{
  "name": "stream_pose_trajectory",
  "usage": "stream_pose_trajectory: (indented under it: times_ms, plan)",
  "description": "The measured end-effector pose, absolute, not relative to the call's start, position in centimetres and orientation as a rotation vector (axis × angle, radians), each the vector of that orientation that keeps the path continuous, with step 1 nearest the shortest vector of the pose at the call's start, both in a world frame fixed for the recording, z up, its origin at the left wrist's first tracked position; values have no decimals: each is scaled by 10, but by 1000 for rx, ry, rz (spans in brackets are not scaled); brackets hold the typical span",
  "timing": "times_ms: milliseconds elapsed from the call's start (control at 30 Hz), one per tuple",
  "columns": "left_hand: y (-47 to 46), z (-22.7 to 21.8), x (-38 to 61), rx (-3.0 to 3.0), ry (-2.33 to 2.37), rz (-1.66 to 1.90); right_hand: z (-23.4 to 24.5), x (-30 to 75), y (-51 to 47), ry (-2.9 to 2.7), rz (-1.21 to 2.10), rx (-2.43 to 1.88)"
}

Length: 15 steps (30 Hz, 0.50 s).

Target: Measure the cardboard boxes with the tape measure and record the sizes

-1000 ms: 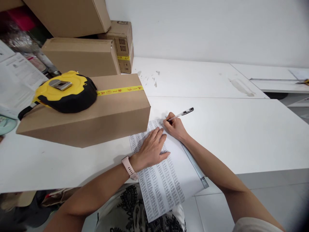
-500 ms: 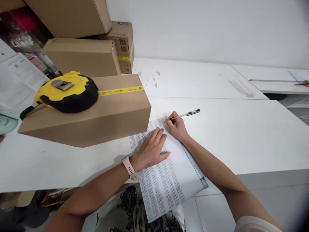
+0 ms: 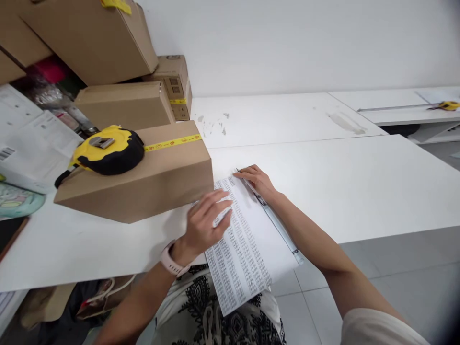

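A sheet of paper [image 3: 271, 258] covered in columns of small handwriting lies partly on the white table and hangs over its front edge. My right hand [image 3: 258, 181] rests at the sheet's top right corner. Between its thumb and fingers is a pen [image 3: 259, 197], pointing along the sheet's right side; the hand covers part of it. Just above the left part of the sheet hovers my left hand [image 3: 206, 218], holding nothing, its fingers apart and a little blurred. A pale pink watch band [image 3: 172, 261] circles that wrist. Under the sheet, a greyish board or folder [image 3: 283, 235] shows along the right edge.
A cardboard box [image 3: 168, 182] with yellow tape stands left of the paper, a yellow and black tape measure [image 3: 108, 149] on top. More boxes [image 3: 125, 105] are stacked behind it. Another tape measure [image 3: 448, 105] lies at the far right. The table's front edge [image 3: 395, 234] runs near me.
My left hand has lifted off the sheet and moved left. In my right hand the pen has turned from pointing out to the right to lying along the sheet's edge. The view has shifted slightly.
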<state>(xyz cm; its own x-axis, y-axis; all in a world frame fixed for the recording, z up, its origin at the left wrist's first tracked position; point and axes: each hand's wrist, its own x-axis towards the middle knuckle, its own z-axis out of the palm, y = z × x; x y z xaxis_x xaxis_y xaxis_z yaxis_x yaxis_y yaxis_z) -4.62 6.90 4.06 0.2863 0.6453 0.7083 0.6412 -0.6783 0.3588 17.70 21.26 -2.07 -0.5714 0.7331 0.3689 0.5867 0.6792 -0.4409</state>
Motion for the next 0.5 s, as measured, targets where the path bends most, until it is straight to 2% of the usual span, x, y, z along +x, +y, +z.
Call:
stream_pose_trajectory:
  times_ms: [167, 267, 333, 500]
  plan:
    - [42, 110, -118, 2489, 1808, 1976, -24, 178, 211, -2223, 381, -1038]
    - [47, 140, -166, 2494, 2111, 1832, -24, 178, 210, -2086, 454, -1072]
    - [57, 150, -192, 2316, 2166, 1550, -23, 179, 208, -1992, 503, -1115]
    - [79, 152, -228, 1740, 2028, 1396, -20, 181, 204, -1891, 594, -1166]
